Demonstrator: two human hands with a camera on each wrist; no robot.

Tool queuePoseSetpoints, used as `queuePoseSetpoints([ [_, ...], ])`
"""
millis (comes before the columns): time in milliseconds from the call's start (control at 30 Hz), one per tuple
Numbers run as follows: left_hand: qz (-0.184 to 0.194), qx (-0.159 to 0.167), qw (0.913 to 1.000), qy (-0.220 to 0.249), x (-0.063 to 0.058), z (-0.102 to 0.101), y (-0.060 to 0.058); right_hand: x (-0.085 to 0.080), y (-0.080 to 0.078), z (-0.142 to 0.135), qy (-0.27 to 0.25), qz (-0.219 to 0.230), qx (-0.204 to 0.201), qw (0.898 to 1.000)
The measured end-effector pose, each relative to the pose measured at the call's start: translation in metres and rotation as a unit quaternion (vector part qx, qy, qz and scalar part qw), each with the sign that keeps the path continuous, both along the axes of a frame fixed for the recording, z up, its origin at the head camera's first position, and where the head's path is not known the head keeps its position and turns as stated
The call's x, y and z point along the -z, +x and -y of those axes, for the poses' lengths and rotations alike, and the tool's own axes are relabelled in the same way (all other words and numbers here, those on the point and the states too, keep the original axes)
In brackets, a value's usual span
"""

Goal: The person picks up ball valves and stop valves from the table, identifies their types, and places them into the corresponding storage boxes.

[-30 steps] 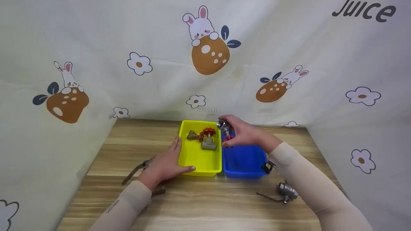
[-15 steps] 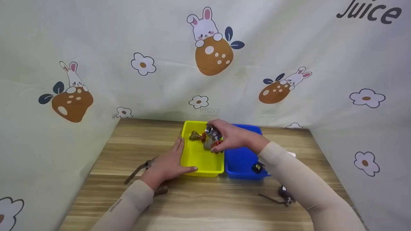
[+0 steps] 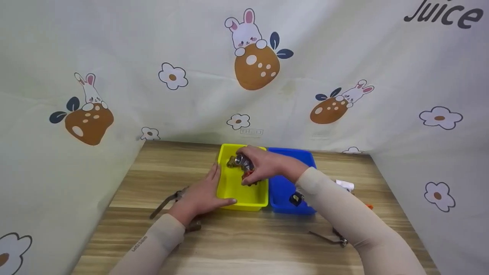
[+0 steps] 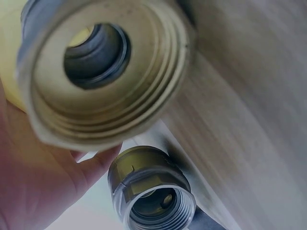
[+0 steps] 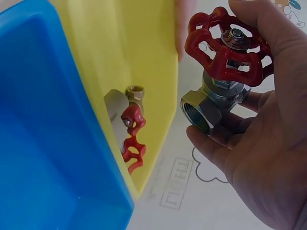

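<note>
My right hand [image 3: 263, 164] grips a silver gate valve [image 5: 206, 103] with a red handwheel over the yellow bin [image 3: 233, 191]. In the right wrist view, its thumb lies by the handwheel and its fingers curl behind the body. In that bin are a brass valve [image 3: 230, 162] and a grey valve [image 5: 115, 111], both with red handwheels; the held valve hides most of the grey one in the head view. My left hand [image 3: 198, 194] rests against the yellow bin's left side, fingers straight, thumb over the near rim. Close to it, the left wrist view shows two threaded valve openings.
A blue bin [image 3: 280, 187] adjoins the yellow one on the right. Left lie a lever valve [image 3: 164, 204] and a brownish fitting end [image 3: 193, 226], partly under my arm. Right are another lever valve [image 3: 330, 238], a white cylinder [image 3: 344, 185] and an orange piece [image 3: 369, 206]. Printed cloth encloses the table.
My right hand has carried the gate valve left, from beside the rims where the bins meet to over the yellow bin. The left hand has kept its place on the bin.
</note>
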State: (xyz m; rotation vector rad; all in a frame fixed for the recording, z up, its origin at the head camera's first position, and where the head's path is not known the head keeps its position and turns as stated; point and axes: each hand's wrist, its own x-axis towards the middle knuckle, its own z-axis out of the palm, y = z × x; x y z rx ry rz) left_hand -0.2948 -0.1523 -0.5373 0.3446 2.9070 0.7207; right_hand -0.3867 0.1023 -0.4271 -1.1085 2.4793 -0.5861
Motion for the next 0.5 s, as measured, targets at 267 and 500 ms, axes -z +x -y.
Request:
queuePoseSetpoints([
  [267, -0.012, 0.007, 0.9999, -0.003, 0.0, 0.0, 0.002, 0.008, -0.002, 0.018, 0.002, 0.012, -0.022, 1.0],
  [500, -0.013, 0.006, 0.9998, -0.009, 0.001, 0.001, 0.001, 0.011, -0.004, 0.028, 0.034, 0.022, -0.011, 0.999],
])
